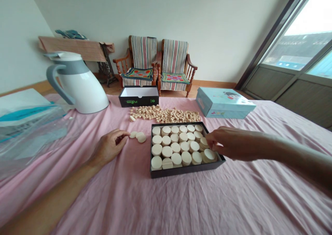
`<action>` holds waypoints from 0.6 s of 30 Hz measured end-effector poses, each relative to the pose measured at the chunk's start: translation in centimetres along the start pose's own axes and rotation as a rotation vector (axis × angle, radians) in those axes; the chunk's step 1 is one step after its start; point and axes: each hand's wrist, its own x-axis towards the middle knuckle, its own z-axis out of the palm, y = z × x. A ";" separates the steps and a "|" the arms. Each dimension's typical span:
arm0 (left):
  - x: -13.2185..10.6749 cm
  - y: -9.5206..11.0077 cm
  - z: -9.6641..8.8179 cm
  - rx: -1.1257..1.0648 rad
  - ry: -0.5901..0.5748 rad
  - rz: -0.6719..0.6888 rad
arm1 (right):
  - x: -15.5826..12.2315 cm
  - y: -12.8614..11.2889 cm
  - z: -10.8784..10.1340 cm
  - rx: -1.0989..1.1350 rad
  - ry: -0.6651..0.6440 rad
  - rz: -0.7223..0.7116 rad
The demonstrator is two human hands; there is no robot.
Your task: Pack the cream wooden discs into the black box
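A shallow black box holds rows of stacked pale round discs, which look like wood. My right hand reaches over the box's right side, its fingers pinched at a disc stack by the edge. The disc at those fingertips is mostly hidden. To the left of the box, a few loose discs lie overlapping on the cloth. My left hand rests beside them, fingers loosely bent and a little apart from the thumb. Its fingertips are at the edge of the leftmost disc, and nothing shows within its grasp.
Behind the box spreads a heap of small wooden pieces. Farther back stand a black open box and a light blue box. A white and grey jug and clear plastic packaging occupy the left of the pink cloth.
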 end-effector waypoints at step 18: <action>-2.8 7.6 0.5 -0.296 -0.382 0.240 | 2.0 3.1 9.4 1.321 0.552 0.597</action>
